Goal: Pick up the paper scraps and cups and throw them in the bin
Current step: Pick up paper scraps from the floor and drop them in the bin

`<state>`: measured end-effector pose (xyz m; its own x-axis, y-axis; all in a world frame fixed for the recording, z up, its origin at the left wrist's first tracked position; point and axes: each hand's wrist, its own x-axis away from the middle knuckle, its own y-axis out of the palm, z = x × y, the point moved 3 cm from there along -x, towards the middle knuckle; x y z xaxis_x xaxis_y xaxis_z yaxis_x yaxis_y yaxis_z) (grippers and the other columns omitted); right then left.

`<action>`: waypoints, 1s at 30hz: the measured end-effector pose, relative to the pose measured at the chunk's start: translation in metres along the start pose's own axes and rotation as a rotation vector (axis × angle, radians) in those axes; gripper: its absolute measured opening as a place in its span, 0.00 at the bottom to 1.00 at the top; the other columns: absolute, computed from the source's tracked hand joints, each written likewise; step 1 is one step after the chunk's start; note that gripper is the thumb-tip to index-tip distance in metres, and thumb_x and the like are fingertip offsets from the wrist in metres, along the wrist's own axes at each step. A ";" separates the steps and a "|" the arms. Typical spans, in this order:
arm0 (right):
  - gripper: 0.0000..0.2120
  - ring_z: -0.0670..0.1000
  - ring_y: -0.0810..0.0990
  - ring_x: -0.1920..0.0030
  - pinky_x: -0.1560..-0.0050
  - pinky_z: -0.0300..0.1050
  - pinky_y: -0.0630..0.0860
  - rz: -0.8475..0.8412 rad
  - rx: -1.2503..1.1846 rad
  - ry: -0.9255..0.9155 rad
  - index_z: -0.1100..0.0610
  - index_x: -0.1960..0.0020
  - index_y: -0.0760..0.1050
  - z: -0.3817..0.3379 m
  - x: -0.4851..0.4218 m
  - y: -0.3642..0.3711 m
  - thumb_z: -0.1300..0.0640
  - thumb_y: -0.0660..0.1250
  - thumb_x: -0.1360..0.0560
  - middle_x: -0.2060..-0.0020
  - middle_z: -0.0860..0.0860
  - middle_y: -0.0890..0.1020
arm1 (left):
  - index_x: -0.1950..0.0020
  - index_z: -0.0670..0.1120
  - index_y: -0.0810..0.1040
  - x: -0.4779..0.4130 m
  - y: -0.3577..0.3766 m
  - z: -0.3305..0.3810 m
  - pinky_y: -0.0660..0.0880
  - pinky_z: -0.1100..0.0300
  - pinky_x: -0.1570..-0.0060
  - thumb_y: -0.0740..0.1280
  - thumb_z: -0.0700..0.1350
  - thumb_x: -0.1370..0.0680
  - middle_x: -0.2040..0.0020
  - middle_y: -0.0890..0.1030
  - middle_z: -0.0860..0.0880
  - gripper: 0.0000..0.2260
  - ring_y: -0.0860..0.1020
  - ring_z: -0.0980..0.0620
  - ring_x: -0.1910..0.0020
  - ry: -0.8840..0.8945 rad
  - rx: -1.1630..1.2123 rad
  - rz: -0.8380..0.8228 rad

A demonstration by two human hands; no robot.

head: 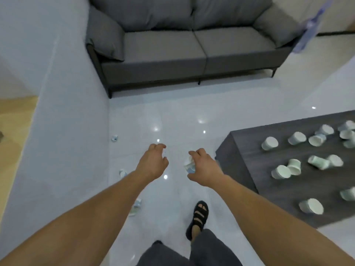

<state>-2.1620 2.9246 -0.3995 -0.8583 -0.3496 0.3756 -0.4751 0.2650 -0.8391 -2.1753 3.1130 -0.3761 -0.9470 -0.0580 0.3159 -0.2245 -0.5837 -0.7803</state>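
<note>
shorts (211,250) and sandal (199,214) below, right hand (204,168) gripping a crumpled scrap (188,166), left hand (153,163) curled, its hold unclear, other scraps (123,172) on floor (172,121) by wall (67,112), cups (269,143) tipped on table (247,152)

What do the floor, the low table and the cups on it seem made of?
Floor: glossy pale tile, probably ceramic; it mirrors lights and shows faint joints. Low table: dark matte wood grain, perhaps laminate. Cups: matte white, likely paper; blurred.
</note>
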 end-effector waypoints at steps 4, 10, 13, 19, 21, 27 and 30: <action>0.37 0.55 0.71 0.39 0.41 0.47 0.73 0.131 -0.082 0.179 0.52 0.25 0.60 0.050 0.082 -0.036 0.49 0.72 0.29 0.34 0.51 0.65 | 0.29 0.45 0.67 0.022 0.010 0.094 0.71 0.54 0.39 0.62 0.44 0.21 0.33 0.69 0.43 0.21 0.73 0.44 0.38 0.192 -0.063 -0.061; 0.34 0.55 0.73 0.40 0.44 0.48 0.73 0.330 -0.163 0.398 0.51 0.28 0.63 0.149 0.212 -0.078 0.49 0.71 0.31 0.38 0.51 0.66 | 0.30 0.48 0.67 0.072 0.066 0.250 0.74 0.56 0.48 0.61 0.45 0.21 0.33 0.68 0.45 0.19 0.75 0.46 0.44 0.470 -0.154 -0.133; 0.35 0.56 0.72 0.39 0.43 0.49 0.73 0.421 -0.205 0.495 0.51 0.27 0.62 0.209 0.291 -0.089 0.49 0.71 0.31 0.36 0.51 0.65 | 0.31 0.47 0.68 0.107 0.114 0.332 0.75 0.51 0.45 0.61 0.44 0.21 0.35 0.69 0.45 0.18 0.75 0.44 0.44 0.592 -0.227 -0.180; 0.36 0.55 0.71 0.37 0.40 0.48 0.72 0.603 -0.306 0.757 0.52 0.25 0.60 0.339 0.468 -0.095 0.49 0.70 0.30 0.34 0.51 0.65 | 0.36 0.47 0.70 0.196 0.238 0.486 0.73 0.52 0.45 0.62 0.44 0.22 0.38 0.70 0.46 0.15 0.74 0.45 0.43 0.853 -0.312 -0.273; 0.36 0.54 0.71 0.39 0.42 0.48 0.73 0.644 -0.311 0.831 0.53 0.26 0.61 0.371 0.520 -0.093 0.49 0.71 0.30 0.35 0.51 0.65 | 0.38 0.46 0.71 0.229 0.275 0.526 0.73 0.52 0.47 0.61 0.44 0.22 0.40 0.70 0.46 0.13 0.75 0.45 0.45 0.935 -0.344 -0.314; 0.38 0.54 0.71 0.39 0.40 0.46 0.73 0.769 -0.373 0.982 0.53 0.24 0.59 0.449 0.649 -0.088 0.49 0.72 0.29 0.34 0.51 0.65 | 0.41 0.44 0.73 0.300 0.377 0.630 0.72 0.52 0.47 0.61 0.42 0.23 0.43 0.72 0.44 0.12 0.75 0.41 0.46 1.133 -0.439 -0.417; 0.38 0.54 0.71 0.38 0.40 0.46 0.73 0.797 -0.400 1.085 0.53 0.24 0.59 0.488 0.701 -0.076 0.50 0.72 0.29 0.33 0.51 0.64 | 0.36 0.46 0.72 0.331 0.430 0.671 0.71 0.55 0.46 0.62 0.44 0.23 0.39 0.71 0.45 0.15 0.75 0.42 0.43 1.222 -0.467 -0.495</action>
<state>-2.6330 2.2210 -0.2647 -0.5526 0.8240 0.1249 0.3396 0.3595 -0.8692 -2.4308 2.2992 -0.2451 -0.2922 0.9472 0.1322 -0.4158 -0.0014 -0.9095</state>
